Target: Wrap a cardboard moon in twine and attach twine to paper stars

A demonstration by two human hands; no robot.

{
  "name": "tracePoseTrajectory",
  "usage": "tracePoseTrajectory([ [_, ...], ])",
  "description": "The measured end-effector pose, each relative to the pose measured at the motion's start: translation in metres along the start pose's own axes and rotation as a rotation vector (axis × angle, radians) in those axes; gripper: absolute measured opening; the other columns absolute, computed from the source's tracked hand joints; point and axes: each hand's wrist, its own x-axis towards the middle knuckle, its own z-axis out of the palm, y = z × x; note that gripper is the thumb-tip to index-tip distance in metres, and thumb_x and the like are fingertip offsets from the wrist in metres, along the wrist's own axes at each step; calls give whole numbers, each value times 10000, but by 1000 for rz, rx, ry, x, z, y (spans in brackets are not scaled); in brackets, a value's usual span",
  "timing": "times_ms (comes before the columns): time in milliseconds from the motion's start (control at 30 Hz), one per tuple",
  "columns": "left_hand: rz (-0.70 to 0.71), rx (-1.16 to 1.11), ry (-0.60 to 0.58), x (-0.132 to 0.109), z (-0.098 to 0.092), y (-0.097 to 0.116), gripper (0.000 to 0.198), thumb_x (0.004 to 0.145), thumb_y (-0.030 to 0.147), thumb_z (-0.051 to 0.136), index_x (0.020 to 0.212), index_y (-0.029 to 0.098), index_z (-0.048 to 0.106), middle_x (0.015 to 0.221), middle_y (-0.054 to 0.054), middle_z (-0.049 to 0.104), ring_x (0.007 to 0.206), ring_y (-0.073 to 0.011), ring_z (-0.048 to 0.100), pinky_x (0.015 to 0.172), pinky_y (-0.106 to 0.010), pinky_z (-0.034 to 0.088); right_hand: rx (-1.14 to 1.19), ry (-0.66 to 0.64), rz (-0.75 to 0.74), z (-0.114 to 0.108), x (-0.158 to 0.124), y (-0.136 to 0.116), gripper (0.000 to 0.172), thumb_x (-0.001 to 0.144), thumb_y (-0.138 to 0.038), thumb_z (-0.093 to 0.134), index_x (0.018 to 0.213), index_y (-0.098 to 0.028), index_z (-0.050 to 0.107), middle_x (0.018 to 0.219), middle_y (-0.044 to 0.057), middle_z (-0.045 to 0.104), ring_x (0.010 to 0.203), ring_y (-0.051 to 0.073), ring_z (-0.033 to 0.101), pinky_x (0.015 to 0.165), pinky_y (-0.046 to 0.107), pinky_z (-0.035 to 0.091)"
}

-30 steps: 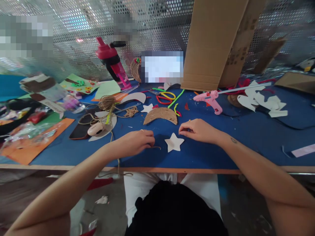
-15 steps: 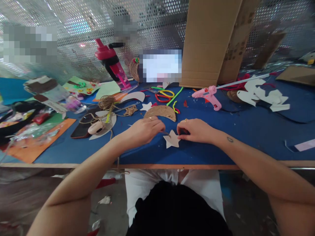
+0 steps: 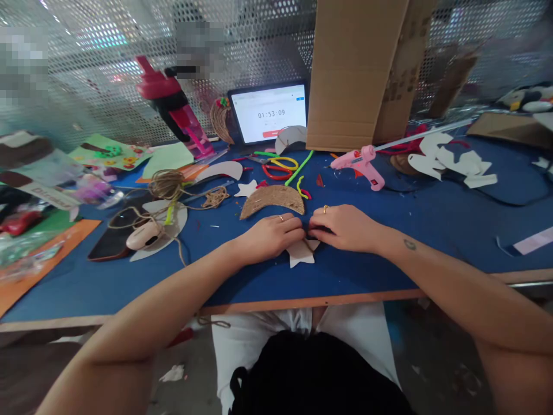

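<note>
A white paper star (image 3: pixel 301 255) lies near the table's front edge, with a short piece of brown twine across its upper part. My left hand (image 3: pixel 271 237) is closed at the star's upper left, fingertips pressed together at the twine; the fingers partly cover the star. At the star's upper right my right hand (image 3: pixel 341 229) is closed too, thumb and fingers curled together; what they pinch is hidden. Just behind my hands rests a twine-covered crescent (image 3: pixel 273 198). A smaller white star (image 3: pixel 247 188) and a twine-wrapped star (image 3: pixel 215 197) lie to its left.
Behind the hands are scissors (image 3: pixel 276 171) and a pink glue gun (image 3: pixel 362 165). Twine (image 3: pixel 166 183), a dark phone (image 3: pixel 106 238) and a pink bottle (image 3: pixel 173 109) are at left. A tablet (image 3: pixel 270 115) and cardboard (image 3: pixel 352 75) stand at the back; white paper cutouts (image 3: pixel 466 167) lie right.
The view has shifted, so the objects appear further left. My hands have drawn closer together over the star's top, and the left hand now covers more of it. The star looks turned slightly.
</note>
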Motion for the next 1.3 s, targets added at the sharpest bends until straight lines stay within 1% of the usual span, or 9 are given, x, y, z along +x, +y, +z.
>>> tracePoseTrajectory([
  [133, -37, -33, 49, -1, 2, 1, 255, 938, 120, 366, 875, 137, 612, 859, -70, 615, 815, -170, 558, 734, -261, 490, -8, 5, 1, 2, -3, -9, 217, 844, -391, 610, 817, -175, 605, 816, 23, 638, 694, 146, 555, 563, 252, 262],
  [333, -168, -203, 87, -1, 7, -1, 209, 933, 148, 421, 955, 153, 629, 1011, -82, 633, 931, -167, 584, 846, -290, 493, 15, -79, 2, 5, -2, -11, 72, 821, -244, 581, 817, -174, 599, 822, 21, 637, 707, 142, 557, 577, 253, 276],
  [467, -326, -414, 119, -1, 6, -4, 125, 893, 186, 517, 968, 159, 613, 930, -59, 632, 887, -163, 594, 782, -283, 493, 62, -98, 16, 5, -2, -10, 50, 801, -203, 569, 823, -178, 607, 814, 15, 634, 689, 131, 542, 587, 249, 286],
  [600, -450, -539, 53, -5, -7, -5, 104, 813, 197, 583, 907, 153, 595, 800, -19, 606, 711, -123, 570, 636, -225, 449, 65, -104, 41, 4, -2, -12, 46, 786, -187, 568, 813, -174, 603, 806, 16, 627, 685, 129, 534, 584, 247, 279],
  [733, -528, -462, -102, -9, -21, -3, 136, 756, 203, 588, 885, 162, 595, 734, 2, 605, 621, -111, 536, 571, -213, 393, 62, -104, 47, 4, -3, -12, 48, 782, -184, 560, 808, -171, 598, 808, 17, 624, 678, 126, 523, 579, 244, 271],
  [867, -552, -397, -206, -9, -26, 1, 57, 772, 171, 540, 744, 162, 588, 677, 4, 602, 577, -100, 508, 530, -206, 341, 62, -101, 41, 4, -3, -12, 45, 775, -180, 557, 799, -172, 594, 795, 17, 621, 669, 125, 513, 572, 241, 266],
  [1100, -677, -497, -74, -5, -22, 5, 162, 840, 250, 534, 753, 153, 630, 628, 10, 609, 539, -93, 512, 542, -214, 346, 69, -100, 52, 3, -3, -14, 44, 769, -183, 560, 797, -172, 592, 782, 14, 611, 659, 124, 507, 573, 241, 272],
  [1233, -743, -614, -96, -5, -23, 3, 308, 930, 321, 413, 797, 146, 628, 629, 1, 621, 508, -90, 517, 519, -210, 352, 70, -91, 45, 4, -3, -13, 28, 769, -179, 557, 782, -174, 581, 781, 11, 605, 656, 121, 500, 576, 240, 277],
  [1300, -719, -637, -110, -6, -23, 2, 310, 903, 409, 488, 815, 150, 634, 617, 9, 609, 514, -92, 517, 514, -206, 349, 73, -92, 43, 4, -3, -13, 29, 768, -179, 558, 788, -176, 579, 789, 12, 606, 659, 123, 502, 572, 242, 273],
])
